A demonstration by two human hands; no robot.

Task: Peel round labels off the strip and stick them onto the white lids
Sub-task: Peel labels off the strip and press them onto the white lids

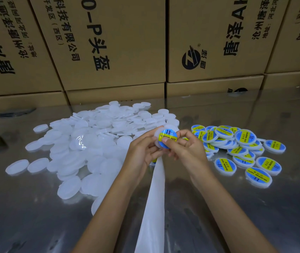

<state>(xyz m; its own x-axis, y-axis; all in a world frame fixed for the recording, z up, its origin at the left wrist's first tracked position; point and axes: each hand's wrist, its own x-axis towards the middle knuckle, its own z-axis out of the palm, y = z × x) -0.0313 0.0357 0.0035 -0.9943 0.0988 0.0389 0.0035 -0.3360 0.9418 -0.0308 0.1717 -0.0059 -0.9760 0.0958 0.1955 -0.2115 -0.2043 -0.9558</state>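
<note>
Steel table (237,207): left hand (141,152) and right hand (187,148) both grip labelled lid (166,138)

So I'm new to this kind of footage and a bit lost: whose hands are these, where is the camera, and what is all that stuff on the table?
The single picture comes from a camera worn on a person's head, looking down at their own bare hands. The left hand holds a white lid; the right hand presses a round blue-and-yellow label onto it. A white backing strip hangs below the hands. On the shiny metal table lie a heap of plain lids on the left and finished labelled lids on the right. Cardboard boxes stand behind.
</note>
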